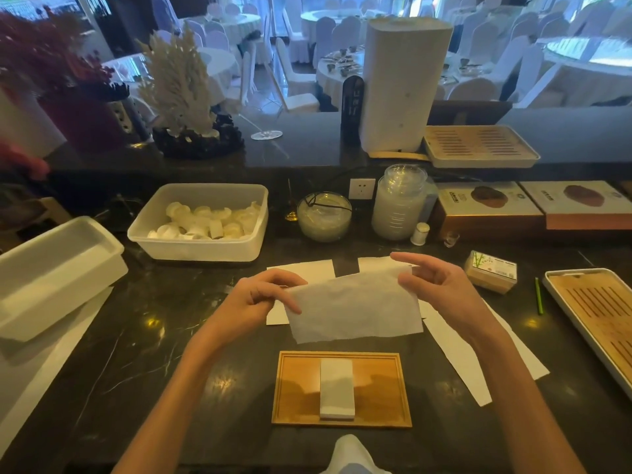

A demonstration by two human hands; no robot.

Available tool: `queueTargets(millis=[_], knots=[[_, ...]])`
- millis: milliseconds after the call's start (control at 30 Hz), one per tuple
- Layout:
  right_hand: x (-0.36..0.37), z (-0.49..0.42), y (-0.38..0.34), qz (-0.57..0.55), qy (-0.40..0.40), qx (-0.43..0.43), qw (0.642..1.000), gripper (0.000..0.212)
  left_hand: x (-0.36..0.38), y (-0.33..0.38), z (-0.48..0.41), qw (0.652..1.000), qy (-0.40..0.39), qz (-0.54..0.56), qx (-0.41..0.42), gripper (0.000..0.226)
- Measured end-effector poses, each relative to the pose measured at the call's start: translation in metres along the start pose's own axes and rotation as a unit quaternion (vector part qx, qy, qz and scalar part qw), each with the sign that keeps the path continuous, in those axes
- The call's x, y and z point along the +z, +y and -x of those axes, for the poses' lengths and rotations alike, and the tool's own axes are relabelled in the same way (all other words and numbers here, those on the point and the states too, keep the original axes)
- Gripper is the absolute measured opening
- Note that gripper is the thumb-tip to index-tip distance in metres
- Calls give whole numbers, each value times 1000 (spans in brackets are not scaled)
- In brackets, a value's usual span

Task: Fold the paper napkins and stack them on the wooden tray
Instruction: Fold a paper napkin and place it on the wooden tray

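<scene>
A white paper napkin (355, 307) hangs in the air above the dark counter, held by its two upper corners. My left hand (263, 295) pinches its left corner and my right hand (431, 282) pinches its right corner, index finger stretched out. Below it, near the counter's front edge, lies the wooden tray (386, 388) with a small stack of folded white napkins (337, 388) in its middle. More white sheets (478, 350) lie flat on the counter behind and to the right of the held napkin.
A white plastic tub (201, 220) of small white items stands at the back left, a white lidded box (51, 271) at far left. A glass bowl (324, 215), a jar (398, 203), a tissue pack (490, 271) and a slatted tray (595, 319) stand right.
</scene>
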State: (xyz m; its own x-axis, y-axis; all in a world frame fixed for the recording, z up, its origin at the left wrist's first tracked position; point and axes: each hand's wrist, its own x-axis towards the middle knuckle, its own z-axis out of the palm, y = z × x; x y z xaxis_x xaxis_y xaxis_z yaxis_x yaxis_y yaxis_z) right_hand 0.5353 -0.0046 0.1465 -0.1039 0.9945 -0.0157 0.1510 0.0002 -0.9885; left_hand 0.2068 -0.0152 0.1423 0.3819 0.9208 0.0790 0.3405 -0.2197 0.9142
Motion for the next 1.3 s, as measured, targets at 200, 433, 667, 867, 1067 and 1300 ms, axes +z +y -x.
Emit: queueTargets(millis=[200, 433, 667, 867, 1067, 1300], knots=[[11, -14, -20, 136, -127, -47, 981, 43, 17, 5, -13, 996, 26, -88, 9, 35], [29, -33, -40, 271, -223, -98, 931, 37, 70, 4, -34, 990, -123, 42, -50, 24], [28, -6, 2, 1, -30, 153, 988, 50, 75, -12, -29, 967, 59, 215, -125, 31], [52, 6, 31, -25, 71, 101, 992, 12, 73, -17, -27, 964, 60, 207, -153, 15], [59, 3, 39, -5, 94, 73, 993, 12, 73, -17, -24, 962, 62, 212, -160, 18], [61, 9, 39, -34, 14, 88, 995, 24, 70, -18, -21, 958, 83, 226, -158, 18]])
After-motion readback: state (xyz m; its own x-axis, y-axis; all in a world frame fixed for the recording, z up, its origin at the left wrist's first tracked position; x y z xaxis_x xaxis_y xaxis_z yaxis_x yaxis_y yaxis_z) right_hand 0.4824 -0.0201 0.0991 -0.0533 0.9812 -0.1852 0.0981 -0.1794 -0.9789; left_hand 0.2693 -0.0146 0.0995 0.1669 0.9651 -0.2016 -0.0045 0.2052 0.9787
